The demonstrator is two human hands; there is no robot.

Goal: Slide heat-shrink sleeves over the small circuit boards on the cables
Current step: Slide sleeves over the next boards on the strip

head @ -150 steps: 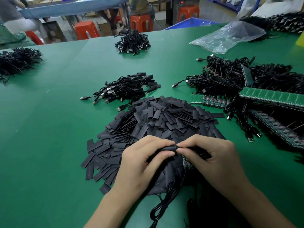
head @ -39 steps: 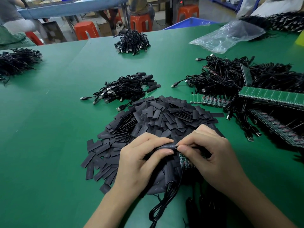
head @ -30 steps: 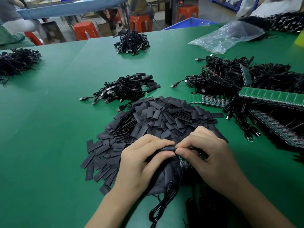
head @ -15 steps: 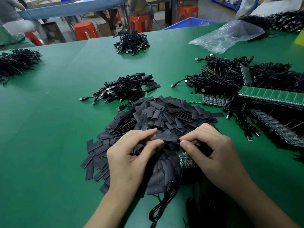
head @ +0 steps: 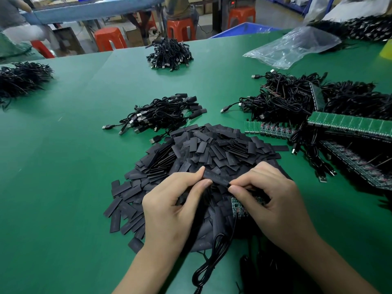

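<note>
Black heat-shrink sleeve (head: pixel 215 178) sits just above the sleeve pile (head: pixel 212 149), left hand (head: pixel 169 209) pinching its left end thumb-to-forefinger, right hand (head: pixel 273 200) pinching the right end. Small circuit board (head: pixel 238 206) is tucked under the right hand, cable (head: pixel 212 251) trailing toward the body; board looks not yet inside. Squeeze the flat sleeve's edges so the mouth opens, line board up end-on, feed straight, don't snag components. Loose sleeves underneath clutter the view; cable bundle (head: pixel 161 115) and board panels (head: pixel 347 124) lie well clear.
</note>
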